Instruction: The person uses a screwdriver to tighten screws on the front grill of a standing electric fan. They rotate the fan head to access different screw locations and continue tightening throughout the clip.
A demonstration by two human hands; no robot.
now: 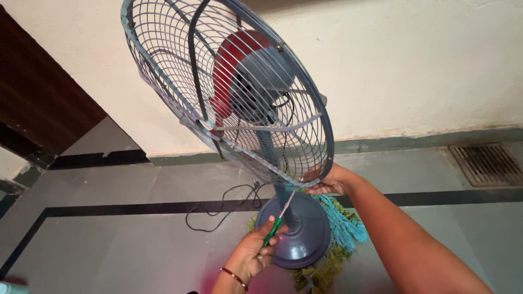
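A grey tiled floor [109,245] with black inlay lines is running up to a cream wall [408,65], with a brown door [38,92] at the left and a metal drain grate [486,164] lying at the right floor edge. A blue pedestal fan [229,92] is standing on its round base [305,234], its wire guard tilting up and leftward, red blades inside. The left hand [251,253] is gripping a green-handled screwdriver [278,218], its long axis pointing up and right toward the guard's lower rim. The right hand [329,182] is clasping that rim. A blue and green cloth [340,228] is lying beside the base, a black cord [218,204] trailing left.
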